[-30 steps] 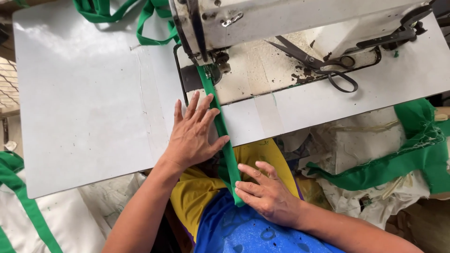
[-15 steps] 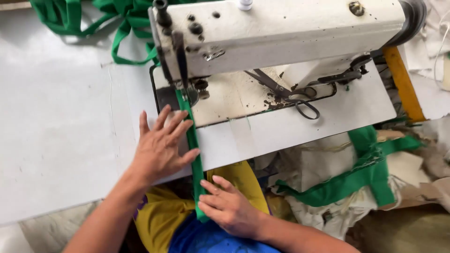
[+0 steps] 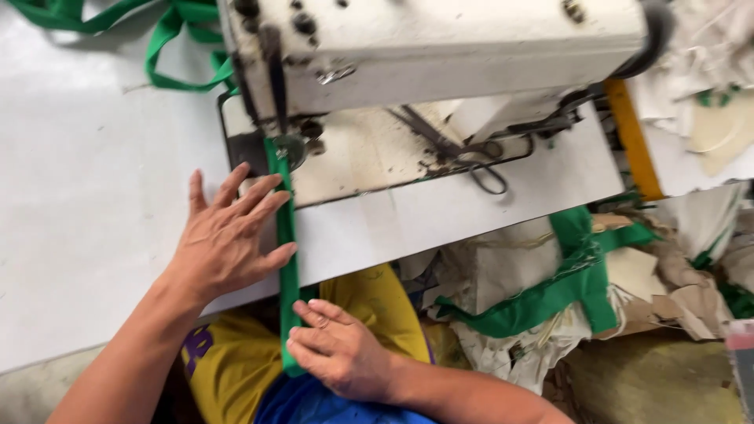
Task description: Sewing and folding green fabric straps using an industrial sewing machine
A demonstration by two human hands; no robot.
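The white desk (image 3: 86,204) carries a sewing machine (image 3: 440,55). A green strap (image 3: 286,235) runs lengthwise from the needle toward the person, off the desk edge. Left hand (image 3: 224,239) lies flat, fingers spread, pressing the strap's left edge; right hand (image 3: 342,353) pinches its lower end. Scissors (image 3: 463,157) lie right.

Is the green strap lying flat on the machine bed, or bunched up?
Flat. The green strap runs straight from the sewing machine to the table edge, the left hand pressing beside it and the right hand holding its lower end.
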